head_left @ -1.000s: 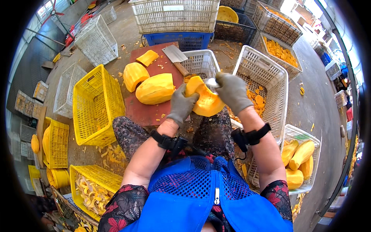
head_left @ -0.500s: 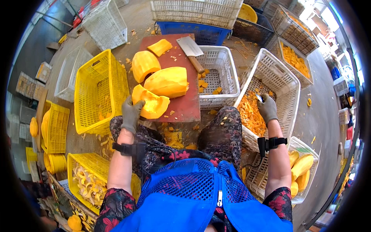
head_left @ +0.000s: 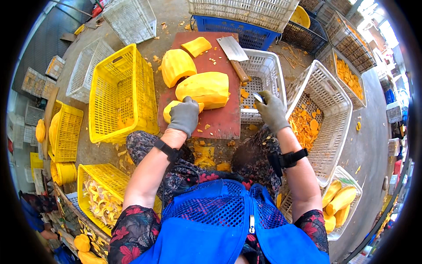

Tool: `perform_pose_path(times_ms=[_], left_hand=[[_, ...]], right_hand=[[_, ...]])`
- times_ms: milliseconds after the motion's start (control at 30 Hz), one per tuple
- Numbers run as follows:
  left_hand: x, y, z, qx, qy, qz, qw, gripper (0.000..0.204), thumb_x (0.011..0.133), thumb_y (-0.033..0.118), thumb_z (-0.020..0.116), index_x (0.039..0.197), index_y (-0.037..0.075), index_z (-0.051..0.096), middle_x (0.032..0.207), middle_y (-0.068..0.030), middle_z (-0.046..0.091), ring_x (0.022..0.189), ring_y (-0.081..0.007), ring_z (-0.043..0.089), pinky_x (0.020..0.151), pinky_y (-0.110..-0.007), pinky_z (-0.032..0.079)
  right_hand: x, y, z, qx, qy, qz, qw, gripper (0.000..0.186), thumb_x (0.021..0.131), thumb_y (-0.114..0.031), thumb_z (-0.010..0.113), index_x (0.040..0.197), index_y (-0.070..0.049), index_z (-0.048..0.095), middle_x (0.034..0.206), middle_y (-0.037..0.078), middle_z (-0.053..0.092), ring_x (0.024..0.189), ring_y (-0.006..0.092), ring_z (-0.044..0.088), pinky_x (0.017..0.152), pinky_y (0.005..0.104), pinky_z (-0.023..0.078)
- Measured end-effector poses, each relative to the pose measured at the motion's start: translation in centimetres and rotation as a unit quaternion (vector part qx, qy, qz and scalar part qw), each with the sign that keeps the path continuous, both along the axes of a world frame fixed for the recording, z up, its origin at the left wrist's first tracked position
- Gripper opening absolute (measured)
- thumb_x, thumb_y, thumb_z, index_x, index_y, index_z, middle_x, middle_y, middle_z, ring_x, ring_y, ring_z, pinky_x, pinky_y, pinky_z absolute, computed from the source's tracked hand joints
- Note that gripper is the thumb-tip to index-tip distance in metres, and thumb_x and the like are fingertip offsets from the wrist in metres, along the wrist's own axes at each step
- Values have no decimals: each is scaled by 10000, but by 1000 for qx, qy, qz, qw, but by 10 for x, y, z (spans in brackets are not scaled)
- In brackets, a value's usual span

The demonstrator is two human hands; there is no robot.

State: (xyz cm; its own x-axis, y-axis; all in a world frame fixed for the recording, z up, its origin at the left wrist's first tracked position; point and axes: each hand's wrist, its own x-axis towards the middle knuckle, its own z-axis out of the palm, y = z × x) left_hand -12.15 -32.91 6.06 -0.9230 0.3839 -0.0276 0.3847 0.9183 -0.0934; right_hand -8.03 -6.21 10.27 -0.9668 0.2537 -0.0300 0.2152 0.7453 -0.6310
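Note:
My gloved left hand is closed on a hollowed pumpkin piece at the lower left of the red board, partly covering it. Against it lie a large peeled pumpkin and, behind, a rounded half and a flat slab. A cleaver with a wooden handle rests at the board's right edge. My gloved right hand grips a small silver metal tool in front of a white crate holding a few orange chunks.
Yellow crates stand left, one with peels. Right are white crates with scraps, whole peeled pumpkins and cubes. Stacked white and blue crates stand behind the board. A co-worker's arm shows at lower left.
The pumpkin piece was held up between both hands, then lowered to the board in my left hand. My right hand swung over the scrap crate and has now moved back toward the middle.

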Motion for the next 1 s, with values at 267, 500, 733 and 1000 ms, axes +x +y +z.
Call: perform_pose_path(times_ms=[267, 500, 733, 1000], left_hand=[[11, -18, -21, 156, 110, -44, 981, 380, 794, 358, 630, 1047, 77, 586, 1069, -112, 593, 1021, -271, 552, 821, -398, 457], [17, -9, -52, 279, 107, 61, 952, 415, 741, 338, 659, 1062, 83, 594, 1091, -112, 580, 1047, -278, 515, 989, -445, 291], [20, 33, -63, 373, 125, 108, 913, 385, 742, 334, 663, 1048, 103, 619, 1023, -85, 606, 1020, -260, 530, 982, -463, 287], [24, 86, -63, 349, 156, 148, 912, 365, 770, 313, 657, 1071, 110, 618, 1029, -95, 603, 1013, -271, 535, 947, -415, 321]], right_hand=[[-47, -47, -82, -424, -71, -105, 897, 301, 824, -119, 514, 1096, -27, 603, 796, 78, 632, 674, 168, 596, 607, 282, 473], [-63, -59, -113, -553, -61, -70, 828, 326, 880, -131, 549, 1199, -66, 543, 782, 4, 598, 541, 84, 546, 394, 198, 377], [-80, -59, -122, -590, -39, -158, 791, 205, 836, -95, 613, 1031, -34, 596, 797, 18, 609, 595, 99, 548, 494, 228, 430], [-73, -40, -66, -683, 28, -63, 727, 245, 752, 12, 568, 984, -57, 604, 789, 10, 600, 630, 99, 553, 500, 226, 424]])
